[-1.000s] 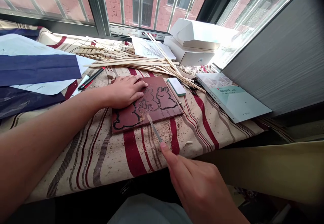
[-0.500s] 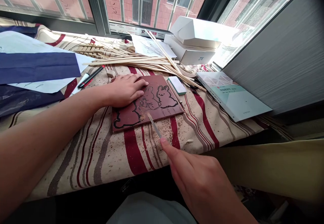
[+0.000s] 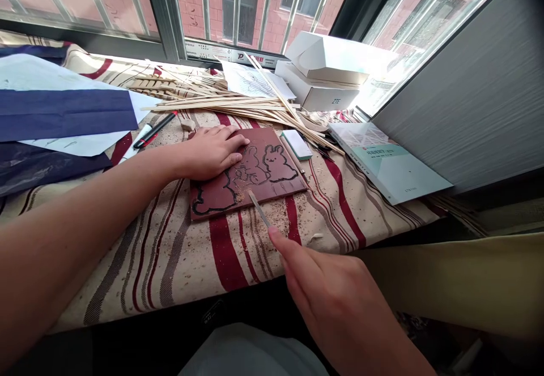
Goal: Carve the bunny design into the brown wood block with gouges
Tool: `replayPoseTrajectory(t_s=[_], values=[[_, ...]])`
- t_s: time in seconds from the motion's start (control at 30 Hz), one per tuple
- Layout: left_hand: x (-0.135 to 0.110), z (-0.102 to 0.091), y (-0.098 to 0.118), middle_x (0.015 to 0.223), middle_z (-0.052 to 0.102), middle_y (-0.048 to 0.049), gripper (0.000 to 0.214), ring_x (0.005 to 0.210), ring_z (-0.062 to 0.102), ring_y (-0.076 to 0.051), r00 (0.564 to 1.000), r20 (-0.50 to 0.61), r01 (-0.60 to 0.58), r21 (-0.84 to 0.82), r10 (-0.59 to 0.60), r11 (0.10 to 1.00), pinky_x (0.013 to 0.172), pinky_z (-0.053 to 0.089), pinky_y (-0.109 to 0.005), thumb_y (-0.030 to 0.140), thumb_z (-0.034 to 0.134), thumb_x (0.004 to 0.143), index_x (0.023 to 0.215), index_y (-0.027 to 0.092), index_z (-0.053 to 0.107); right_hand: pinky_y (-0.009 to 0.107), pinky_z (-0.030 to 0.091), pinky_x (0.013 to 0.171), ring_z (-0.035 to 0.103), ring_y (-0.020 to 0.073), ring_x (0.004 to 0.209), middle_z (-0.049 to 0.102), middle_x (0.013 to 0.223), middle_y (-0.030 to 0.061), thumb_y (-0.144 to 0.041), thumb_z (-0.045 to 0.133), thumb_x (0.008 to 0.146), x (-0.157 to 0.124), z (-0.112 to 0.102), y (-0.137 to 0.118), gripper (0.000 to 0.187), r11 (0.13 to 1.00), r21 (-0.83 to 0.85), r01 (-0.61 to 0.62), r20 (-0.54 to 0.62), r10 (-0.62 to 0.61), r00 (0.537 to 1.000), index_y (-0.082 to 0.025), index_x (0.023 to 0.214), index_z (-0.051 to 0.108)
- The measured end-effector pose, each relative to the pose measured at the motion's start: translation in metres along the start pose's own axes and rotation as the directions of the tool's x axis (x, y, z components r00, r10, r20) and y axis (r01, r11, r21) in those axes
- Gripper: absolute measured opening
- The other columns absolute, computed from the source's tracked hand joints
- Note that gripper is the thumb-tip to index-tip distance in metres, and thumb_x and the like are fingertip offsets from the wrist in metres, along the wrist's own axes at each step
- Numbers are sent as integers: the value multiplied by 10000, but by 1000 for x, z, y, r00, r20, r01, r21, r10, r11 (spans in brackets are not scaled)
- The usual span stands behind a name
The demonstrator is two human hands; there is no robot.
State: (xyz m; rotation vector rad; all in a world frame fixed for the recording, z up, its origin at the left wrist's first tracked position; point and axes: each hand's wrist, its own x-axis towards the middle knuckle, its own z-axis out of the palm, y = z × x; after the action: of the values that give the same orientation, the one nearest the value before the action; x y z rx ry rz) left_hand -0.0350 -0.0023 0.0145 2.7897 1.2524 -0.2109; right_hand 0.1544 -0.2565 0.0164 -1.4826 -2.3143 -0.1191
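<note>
- Workpiece: a reddish-brown carving block (image 3: 278, 186) lies flat on a striped canvas cloth (image 3: 182, 268), toward the front edge of the worktop and near its middle. Two rabbit outlines are cut or inked in black on its face.
- Left hand (image 3: 212, 152): lies palm-down on the upper left corner of the block. The fingers are extended, slightly spread and pressed flat on the surface.
- Right hand (image 3: 340, 302): is held above the front edge of the worktop, just off the lower right of the block. The index finger is extended along a slim carving tool (image 3: 259, 209); the other fingers curl under and the exact pinch is hidden.
- Tool position: the metal tip points up and left, just over the block's lower edge, near the left rabbit.
- Debris: wood shavings (image 3: 276, 217) are scattered on the cloth around the lower edge of the block.
- Right of the block: a white eraser block (image 3: 296, 145) and a pale green book (image 3: 389, 163) lie near the right edge.
- Rear edge: a bundle of bamboo strips (image 3: 229, 104), a pencil sketch on paper (image 3: 255, 80) and stacked white ZTE boxes (image 3: 317, 95) sit against the window frame.
- Left edge: sheets of dark blue carbon paper (image 3: 63, 112) overlap white paper, beside a black marker pen (image 3: 155, 131).
</note>
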Motion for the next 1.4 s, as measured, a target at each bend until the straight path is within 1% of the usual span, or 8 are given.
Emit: replayPoseTrajectory(t_s=[0.2, 0.43, 0.73, 0.83, 1.0, 1.2, 1.33, 1.4], values=[[0, 0, 0, 1786, 310, -162, 670, 1642, 349, -420, 1000, -2, -4, -11, 4, 1000, 1341, 304, -646, 490, 246, 1098, 1700, 249, 414, 317, 482, 450, 688, 172, 523, 745, 716, 28, -26, 462, 1017, 3, -2, -1, 408, 1000, -12, 17, -18, -17, 1000, -17, 1315, 741], [1, 1, -1, 1772, 330, -173, 667, 1626, 374, -427, 1000, -7, -13, -20, 13, 1000, 1329, 313, -659, 475, 253, 1090, 1693, 245, 420, 251, 538, 516, 693, 159, 557, 772, 744, 56, -37, 471, 1021, 1, 0, 1, 431, 1000, 3, -8, 23, 8, 1000, -53, 1353, 746], [2, 0, 0, 1778, 324, -169, 657, 1630, 376, -414, 1000, -3, -10, -5, 10, 1000, 1338, 311, -645, 472, 255, 1097, 1694, 246, 410, 234, 597, 579, 727, 159, 593, 807, 800, 77, -44, 464, 1036, -7, -2, 0, 427, 1000, 6, -27, 9, 27, 1000, -76, 1345, 757], [2, -1, 1, 1795, 294, -156, 660, 1648, 354, -407, 1000, 5, 6, -2, -6, 1000, 1355, 290, -631, 457, 261, 1095, 1704, 243, 400, 255, 599, 559, 722, 165, 570, 795, 780, 68, -42, 469, 1037, -8, 1, -2, 404, 1000, 3, -7, -21, 7, 1000, -44, 1323, 755], [1, -1, 1, 1791, 307, -145, 666, 1643, 360, -403, 1000, 13, 5, 4, -5, 1000, 1355, 298, -619, 456, 257, 1090, 1704, 245, 404, 325, 548, 460, 717, 193, 530, 769, 754, 44, -6, 483, 1003, -4, 12, -5, 405, 1000, -8, -1, -68, 1, 998, 5, 1314, 742], [2, 0, 0, 1782, 321, -159, 679, 1630, 372, -424, 1000, 6, -5, -1, 5, 1000, 1332, 319, -653, 486, 244, 1089, 1701, 243, 409, 284, 554, 501, 697, 163, 535, 758, 725, 35, -30, 464, 1030, -4, 4, -3, 404, 1000, 5, -6, -8, 6, 1000, -32, 1325, 740], [1, -1, 1, 1789, 311, -147, 667, 1644, 354, -419, 1000, 11, 11, -8, -11, 1000, 1344, 304, -639, 478, 253, 1098, 1707, 250, 401, 332, 480, 436, 671, 179, 489, 727, 692, 6, 7, 460, 1003, -1, 4, -1, 435, 1000, -15, 13, -26, -13, 1000, -7, 1352, 720], [1, -2, 3, 1796, 293, -143, 658, 1652, 342, -413, 1000, 26, 16, -5, -16, 1000, 1352, 293, -630, 470, 248, 1106, 1711, 253, 391, 318, 494, 463, 699, 177, 528, 743, 721, 18, 0, 452, 1009, 0, 5, 0, 434, 1000, -5, 9, -12, -9, 1000, -4, 1350, 720]])
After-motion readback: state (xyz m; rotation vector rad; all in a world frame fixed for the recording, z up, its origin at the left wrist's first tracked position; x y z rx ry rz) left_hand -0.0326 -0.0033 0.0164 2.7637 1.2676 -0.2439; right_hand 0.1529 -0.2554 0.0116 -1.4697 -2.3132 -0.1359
